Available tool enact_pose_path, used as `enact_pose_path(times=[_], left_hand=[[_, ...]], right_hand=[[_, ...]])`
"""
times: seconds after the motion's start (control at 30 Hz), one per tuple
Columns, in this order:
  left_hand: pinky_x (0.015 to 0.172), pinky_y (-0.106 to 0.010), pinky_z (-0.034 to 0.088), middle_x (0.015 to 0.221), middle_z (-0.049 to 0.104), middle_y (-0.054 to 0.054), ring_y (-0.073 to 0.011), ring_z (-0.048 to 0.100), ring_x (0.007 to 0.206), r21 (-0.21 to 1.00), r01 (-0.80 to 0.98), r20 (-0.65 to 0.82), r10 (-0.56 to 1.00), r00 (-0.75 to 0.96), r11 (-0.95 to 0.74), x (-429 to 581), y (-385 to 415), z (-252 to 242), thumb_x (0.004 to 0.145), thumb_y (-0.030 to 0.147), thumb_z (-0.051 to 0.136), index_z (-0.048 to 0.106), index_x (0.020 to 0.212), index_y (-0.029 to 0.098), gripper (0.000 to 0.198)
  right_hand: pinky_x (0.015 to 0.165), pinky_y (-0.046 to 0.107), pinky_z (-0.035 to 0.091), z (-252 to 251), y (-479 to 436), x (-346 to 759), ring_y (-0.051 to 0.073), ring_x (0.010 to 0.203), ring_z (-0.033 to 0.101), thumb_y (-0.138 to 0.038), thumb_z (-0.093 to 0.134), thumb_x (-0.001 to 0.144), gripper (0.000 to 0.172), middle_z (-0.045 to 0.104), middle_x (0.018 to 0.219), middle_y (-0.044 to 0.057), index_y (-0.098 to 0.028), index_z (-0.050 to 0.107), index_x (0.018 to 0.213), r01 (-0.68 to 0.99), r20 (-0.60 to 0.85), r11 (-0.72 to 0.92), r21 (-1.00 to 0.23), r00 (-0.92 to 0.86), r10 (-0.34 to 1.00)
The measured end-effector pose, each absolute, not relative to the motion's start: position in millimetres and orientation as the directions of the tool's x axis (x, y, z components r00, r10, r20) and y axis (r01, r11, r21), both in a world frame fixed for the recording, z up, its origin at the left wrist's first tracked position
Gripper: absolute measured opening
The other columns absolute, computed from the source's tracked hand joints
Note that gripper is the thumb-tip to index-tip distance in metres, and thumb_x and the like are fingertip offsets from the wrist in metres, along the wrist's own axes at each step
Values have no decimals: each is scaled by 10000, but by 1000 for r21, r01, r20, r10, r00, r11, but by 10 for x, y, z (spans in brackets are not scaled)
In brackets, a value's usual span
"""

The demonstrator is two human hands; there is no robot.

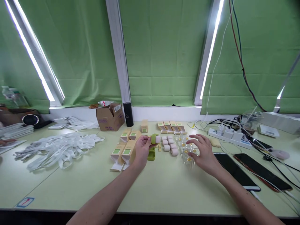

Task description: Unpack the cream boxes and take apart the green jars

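Note:
Between its thumb and fingers, my left hand [141,150] pinches a small green sleeve [153,138] with a pale pink rounded piece [158,139] at its right end. Below it, on the table, lie more green sleeve pieces [151,155] and some tiny yellowish bits [159,147]. Two columns of pale pink rounded pieces [174,152] sit between my hands. Over the right edge of a group of clear cups with yellow centres [184,144] hovers my right hand [203,153], fingers spread and curved. Whether its fingertips touch a cup, I cannot tell.
Beige cartons with open flaps [128,150] stand left of my left hand, others [172,127] behind. White straps [63,150] are heaped left. Phones [234,172], cables and a power strip [229,137] lie right. A brown box [110,118] and black cylinder [127,114] stand behind.

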State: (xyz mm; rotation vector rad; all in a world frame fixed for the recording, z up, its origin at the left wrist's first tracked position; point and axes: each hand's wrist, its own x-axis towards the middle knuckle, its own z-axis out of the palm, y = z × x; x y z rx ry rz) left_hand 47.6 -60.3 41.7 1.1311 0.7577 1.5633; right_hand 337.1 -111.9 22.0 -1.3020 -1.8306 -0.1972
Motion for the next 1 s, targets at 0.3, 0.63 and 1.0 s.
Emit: enact_pose_path(times=[0.3,0.63,1.0], left_hand=[[668,-312,615,812,759,-46,-207,774,697,879,-453,199,977,71,-147,468,-632,436,749,460,855,531,846,191,432],[346,-181,352,548,623,23,-121,579,407,915,-404,96,973,212,-2,513,-675,437,709,367,740,512,766,200,288],[328,-198,266,590,668,-46,-99,505,366,989,-148,31,942,335,20,501,-675,445,795,505,683,582,767,165,355]], right_hand=[[1137,601,451,607,-878,2571,329,1357,502,-167,582,935,488,624,1389,92,-294,529,1403,596,800,742,-307,-261,541],[1135,551,493,357,-808,2267,298,1365,523,-164,560,973,525,608,1399,104,-307,484,1473,382,804,823,-421,-262,533],[1041,480,584,182,-832,2274,263,1182,685,-252,618,978,405,666,1316,101,-281,524,1371,220,697,712,-667,-152,700]])
